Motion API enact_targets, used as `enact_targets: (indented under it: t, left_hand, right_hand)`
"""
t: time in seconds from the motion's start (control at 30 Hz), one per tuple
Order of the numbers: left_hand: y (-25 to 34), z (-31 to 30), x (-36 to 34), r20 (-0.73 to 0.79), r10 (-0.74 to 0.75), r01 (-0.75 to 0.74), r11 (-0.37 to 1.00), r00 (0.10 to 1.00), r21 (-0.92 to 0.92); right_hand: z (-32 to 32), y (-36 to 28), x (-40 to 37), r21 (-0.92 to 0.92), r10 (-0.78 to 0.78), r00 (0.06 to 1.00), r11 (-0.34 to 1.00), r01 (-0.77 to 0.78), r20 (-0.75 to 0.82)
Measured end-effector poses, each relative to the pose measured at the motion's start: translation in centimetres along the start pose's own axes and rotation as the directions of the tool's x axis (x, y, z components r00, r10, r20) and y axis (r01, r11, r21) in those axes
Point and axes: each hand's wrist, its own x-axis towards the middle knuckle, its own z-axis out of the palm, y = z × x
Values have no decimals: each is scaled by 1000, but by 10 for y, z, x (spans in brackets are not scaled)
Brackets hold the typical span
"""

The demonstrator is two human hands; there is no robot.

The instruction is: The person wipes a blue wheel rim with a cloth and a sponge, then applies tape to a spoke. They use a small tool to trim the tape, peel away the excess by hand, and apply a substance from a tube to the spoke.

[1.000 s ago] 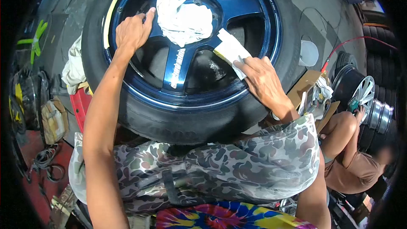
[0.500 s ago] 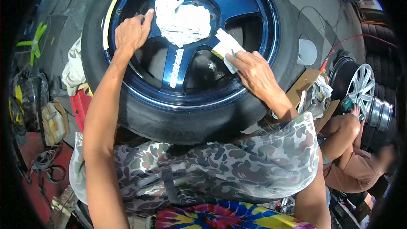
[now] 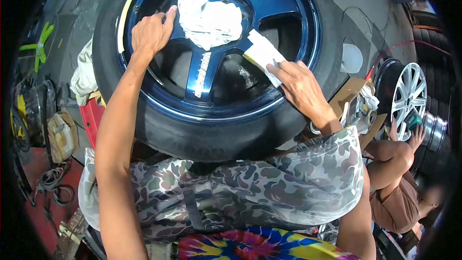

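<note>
A glossy blue wheel [image 3: 196, 74] with white lettering on one spoke lies in front of me, fitted in a black tyre [image 3: 202, 137]. My left hand [image 3: 151, 32] is closed round the upper-left spoke, thumb on top and fingertips hidden. In my right hand [image 3: 303, 86] is a folded white cloth [image 3: 264, 54] with a yellow edge, pinched above the lower-right opening between spokes. Its far end rests near a blue spoke. Over the hub lies a crumpled white rag [image 3: 211, 21], touched by neither hand.
A white bucket [image 3: 352, 58] and an open cardboard box [image 3: 345, 97] stand to the right. Beyond them a seated co-worker [image 3: 397, 202] has both hands at a silver wheel [image 3: 409, 94]. Stacked tyres [image 3: 428, 43] line the far right. A red stand [image 3: 90, 118] shows at left.
My right hand has shifted slightly right and down with the cloth, while my left hand stays on the spoke. The co-worker's hands and green pad have moved on the silver wheel.
</note>
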Motion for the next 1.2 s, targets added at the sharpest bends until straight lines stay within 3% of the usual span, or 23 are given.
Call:
enact_targets:
  t: [0.13,0.27,0.33,0.4,0.53,0.6,0.63,0.73,0.8,1.0,1.07,1.13,1.2]
  left_hand:
    - [-1,-3,-1,23,10,-10,1000,1000,-6]
    - [4,-8,-1,56,-5,4,1000,998,15]
    - [3,-1,-2,45,7,-8,1000,999,10]
    - [0,-2,-1,6,15,-15,1000,1000,10]
    - [4,-9,1,93,-10,7,1000,996,25]
    - [2,-2,0,45,7,-7,1000,999,-8]
    - [2,-1,0,44,8,-8,1000,999,-3]
    - [-1,-5,0,60,0,-1,1000,998,10]
    - [0,-4,0,40,17,-17,1000,999,9]
    - [2,-7,1,40,13,-13,1000,999,-1]
    - [2,-6,0,53,9,-8,1000,999,-8]
    - [2,-5,0,61,10,-10,1000,998,6]
    - [3,-3,-1,63,6,-7,1000,998,2]
  right_hand:
    - [8,1,16,-26,-6,996,1000,3,-95]
    - [3,4,-5,4,43,998,999,-44,36]
    - [5,4,9,-11,18,999,1000,-18,-50]
    - [8,4,14,-18,25,999,1000,-26,-35]
    - [2,5,0,24,10,1000,1000,-10,-9]
    - [2,6,8,-6,-13,995,1000,12,-99]
    - [5,6,14,16,42,999,999,-42,-13]
    - [11,2,4,3,25,994,1000,-25,-104]
    - [6,3,1,-7,47,999,999,-47,-27]
    - [11,2,16,-92,16,997,995,-23,-77]
    - [1,0,4,-41,-17,997,999,13,-78]
    - [-1,4,-5,-18,2,999,1000,-1,49]
    - [4,5,6,-49,-27,999,998,26,-18]
